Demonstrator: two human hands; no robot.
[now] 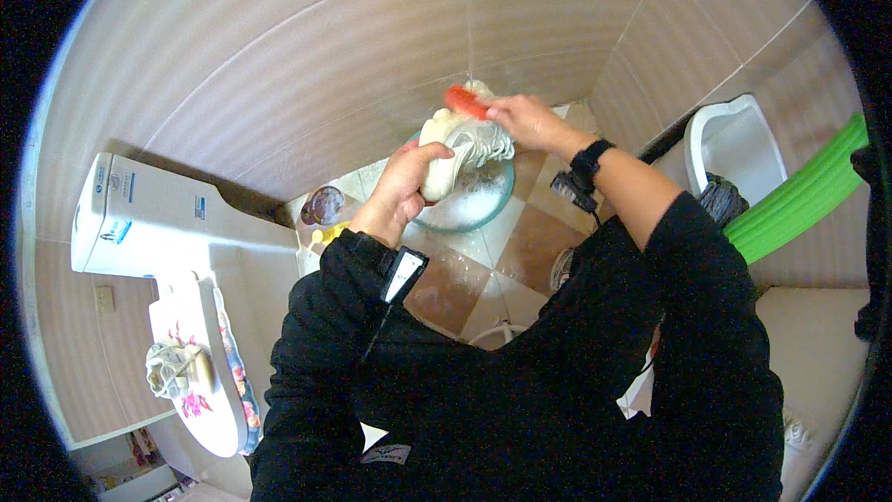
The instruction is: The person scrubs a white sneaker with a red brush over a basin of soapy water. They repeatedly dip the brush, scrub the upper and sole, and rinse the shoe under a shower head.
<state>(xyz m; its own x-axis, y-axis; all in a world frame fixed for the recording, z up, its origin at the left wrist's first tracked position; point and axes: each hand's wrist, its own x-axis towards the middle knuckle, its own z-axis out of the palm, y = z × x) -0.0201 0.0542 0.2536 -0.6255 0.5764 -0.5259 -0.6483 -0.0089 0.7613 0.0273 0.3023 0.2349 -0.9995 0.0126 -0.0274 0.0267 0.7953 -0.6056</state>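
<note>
Shoe (483, 142): tilted above the basin, between both hands.
Left hand (401, 184): grip clamped on the shoe's near end, thumb uppermost.
Right hand (531, 122): grip closed round the red brush (467, 102), which is at the shoe's far part (blurred, so contact cannot be told).
Basin (510, 193): on the tiled floor (534, 244), whitish suds (462, 209) inside.
Toilet lid (216, 428): off to the left, with a second shoe (173, 370) on it.
Green tube (799, 195): right side, well apart from the basin.
</note>
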